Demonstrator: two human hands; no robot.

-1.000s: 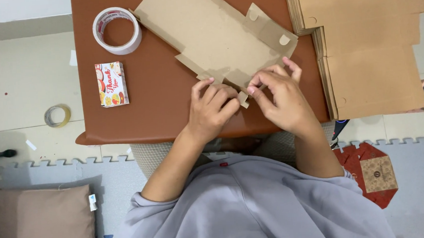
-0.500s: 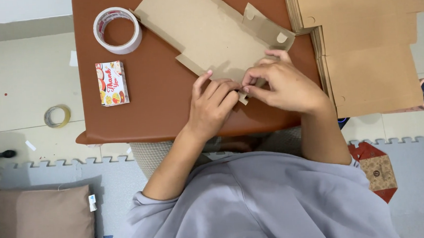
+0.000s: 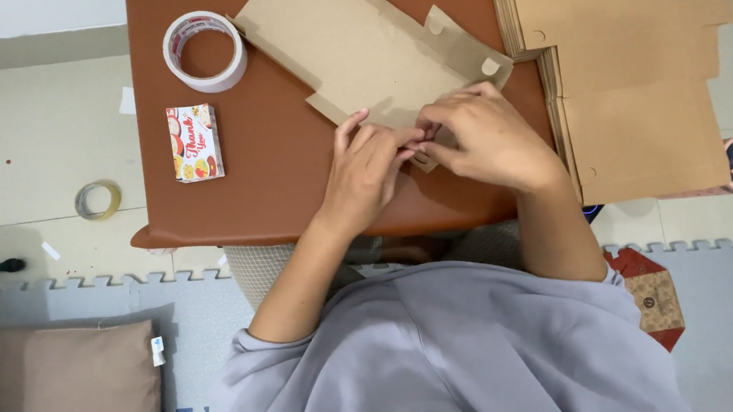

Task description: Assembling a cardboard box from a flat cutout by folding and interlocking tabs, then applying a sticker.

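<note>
**Hands folding a flap on a flat cardboard box**

The flat brown cardboard box blank (image 3: pixel 366 53) lay on the brown table (image 3: pixel 279 169), a little to the far side of the middle. It was still mostly flat. No walls stood up yet, so it looked like the folding had only just begun. Most of the work seemed to be left.

The left hand (image 3: pixel 365 176) and the right hand (image 3: pixel 485 139) were together at the near edge of the blank. The fingers of both hands were bent in close and pinched a small cardboard flap (image 3: pixel 421 158) between them. The two hands touched each other there. I could not tell how far the flap was bent, because the fingers hid it.

To the right lay a tall stack of flat brown cardboard sheets (image 3: pixel 630 71). They were not folded. They looked like more boxes waiting.

On the far left of the table sat a white roll of sticky tape (image 3: pixel 204 50). Near it lay a small red and white card packet (image 3: pixel 195 143), closed, so what was inside could not be seen. No open box held anything.

On the pale floor at the left lay a small yellowish tape ring (image 3: pixel 97 199). A tan cushion (image 3: pixel 64 386) sat on the grey foam mat (image 3: pixel 202 292), near the person.
</note>
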